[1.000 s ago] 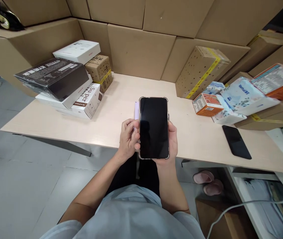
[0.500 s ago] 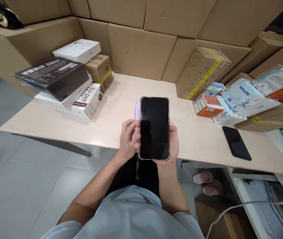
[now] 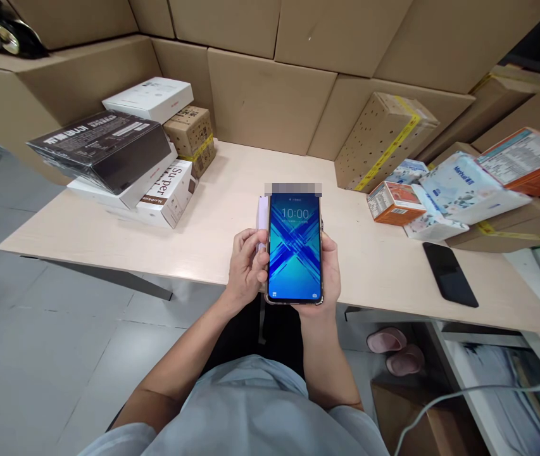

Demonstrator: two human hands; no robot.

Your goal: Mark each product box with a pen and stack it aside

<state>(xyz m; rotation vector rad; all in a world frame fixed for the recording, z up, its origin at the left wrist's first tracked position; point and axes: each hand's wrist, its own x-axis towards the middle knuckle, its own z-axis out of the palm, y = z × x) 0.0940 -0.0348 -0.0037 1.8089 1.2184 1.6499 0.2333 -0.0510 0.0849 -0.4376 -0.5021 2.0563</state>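
Slim rectangular smartphone [image 3: 295,247] in a case with clear bumper corners [image 3: 268,300], held screen-up over the front edge of the pale wood-topped counter [image 3: 234,190], roughly midway along.

From the left, a stack of white, black and speckled brown cardboard boxes [image 3: 108,145] sits towards the counter's left end. Next comes the bare left hand [image 3: 247,266], fingers curled inward with their tips at the smartphone's left edge; whether they clamp it or merely rest there, I cannot tell. A flat lilac item [image 3: 262,215], mostly hidden, shows just beside that edge, and its attachment is unclear.

The smartphone itself is probably light to moderate in weight and stiff, with a smooth front that is likely slippery and breakable. Best to grip the long case edges, which should offer more purchase, and keep off the lit face. The bare right hand [image 3: 330,272] does so: its fingers are closed around the right side, palm behind, thumb along the edge.

Further right, a flat black phone [image 3: 450,274] lies near the counter's front edge, towards its right corner, well apart from both hands.
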